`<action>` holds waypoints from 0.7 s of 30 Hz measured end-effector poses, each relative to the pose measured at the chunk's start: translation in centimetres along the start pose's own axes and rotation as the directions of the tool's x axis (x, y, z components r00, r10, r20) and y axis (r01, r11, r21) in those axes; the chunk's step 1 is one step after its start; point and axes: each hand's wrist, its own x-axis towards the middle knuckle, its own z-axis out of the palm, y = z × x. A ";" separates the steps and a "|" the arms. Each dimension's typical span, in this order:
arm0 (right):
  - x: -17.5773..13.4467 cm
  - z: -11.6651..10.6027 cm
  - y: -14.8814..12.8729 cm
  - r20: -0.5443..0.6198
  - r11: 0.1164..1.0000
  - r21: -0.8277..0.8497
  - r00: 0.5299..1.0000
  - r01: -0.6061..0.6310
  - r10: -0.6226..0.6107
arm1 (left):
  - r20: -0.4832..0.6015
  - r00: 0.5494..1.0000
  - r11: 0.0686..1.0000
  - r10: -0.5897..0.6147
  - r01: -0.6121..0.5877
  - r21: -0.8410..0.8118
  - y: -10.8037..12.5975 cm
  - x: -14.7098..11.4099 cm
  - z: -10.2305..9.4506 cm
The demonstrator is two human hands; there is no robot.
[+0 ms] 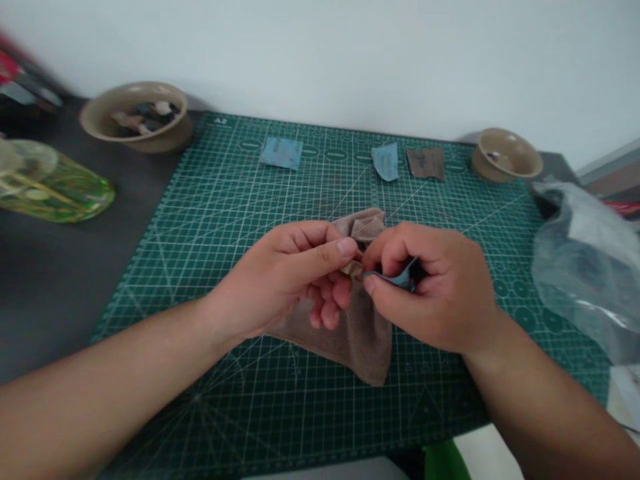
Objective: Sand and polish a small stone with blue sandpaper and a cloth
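Note:
My left hand [320, 273] is closed, thumb and index finger pinching a small tan piece [354, 269]; most of it is hidden, so its kind is unclear. Right beside it, my right hand [425, 280] grips a bent blue piece of sandpaper [400, 278] between thumb and fingers. Its edge meets or nearly meets the tan piece; I cannot tell whether they touch. Under both hands a crumpled brown cloth [367, 340] lies on the green cutting mat [200, 267].
Two blue sandpaper pieces [281, 153] and a brown one [426, 163] lie toward the wall. A bowl of small objects [95, 123] stands back left, a smaller bowl [500, 167] back right. A green-tinted bottle [75, 193] is at left, a clear plastic bag [575, 260] at right.

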 end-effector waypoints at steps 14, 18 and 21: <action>0.1 0.0 0.0 0.008 1.000 -0.005 1.000 -0.009 0.009 | 0.012 0.997 0.993 0.070 -0.071 0.090 -0.4 0.2 0.0; 0.2 0.2 0.1 0.014 0.999 -0.028 0.999 -0.036 0.037 | 0.026 0.995 0.988 0.095 -0.097 0.116 -0.7 0.4 0.0; 0.3 0.3 0.2 0.007 0.998 -0.034 0.998 -0.060 0.061 | 0.027 0.993 0.983 0.116 -0.118 0.141 -0.8 0.5 0.0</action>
